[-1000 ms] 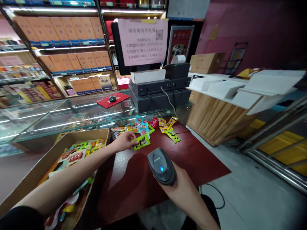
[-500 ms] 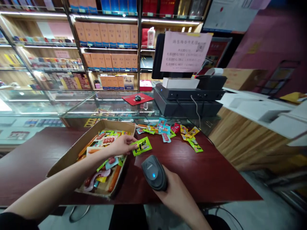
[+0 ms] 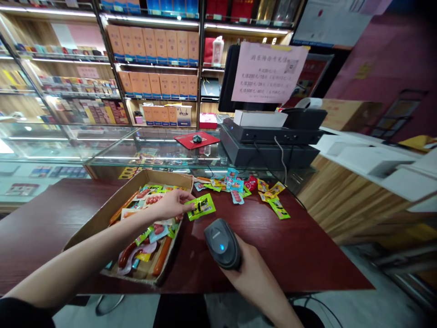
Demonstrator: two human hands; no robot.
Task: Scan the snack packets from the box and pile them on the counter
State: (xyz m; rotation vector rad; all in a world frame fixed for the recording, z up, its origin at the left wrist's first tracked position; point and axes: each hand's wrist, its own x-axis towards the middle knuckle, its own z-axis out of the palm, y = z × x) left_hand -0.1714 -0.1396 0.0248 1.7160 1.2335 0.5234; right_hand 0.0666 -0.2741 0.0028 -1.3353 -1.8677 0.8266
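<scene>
Between the fingertips of my left hand (image 3: 175, 204) is a green snack packet (image 3: 202, 207), held at one end just past the right side of a cardboard box (image 3: 99, 224). Inside the box lie wrapped sausages (image 3: 162, 256) and several colourful snack packets, partly covered by my left forearm. My right hand (image 3: 246, 266) grips a dark barcode scanner (image 3: 222, 243) with a blue light on top. The scanner's head points toward the green packet, with a gap between them. My right fingers are mostly hidden behind the scanner.
Loose snack packets (image 3: 235, 186) lie at the back of the dark red table (image 3: 307, 255), with yellow and green packets (image 3: 279, 208) to their right. Behind stand a glass counter (image 3: 153, 148), a red mouse pad (image 3: 186, 142), and a cash register with a monitor (image 3: 227, 82). Stocked shelves line the wall.
The hands, the green packet and the scanner have hardly moved; the scanner sits very slightly further right. The whole view has shifted a little.
</scene>
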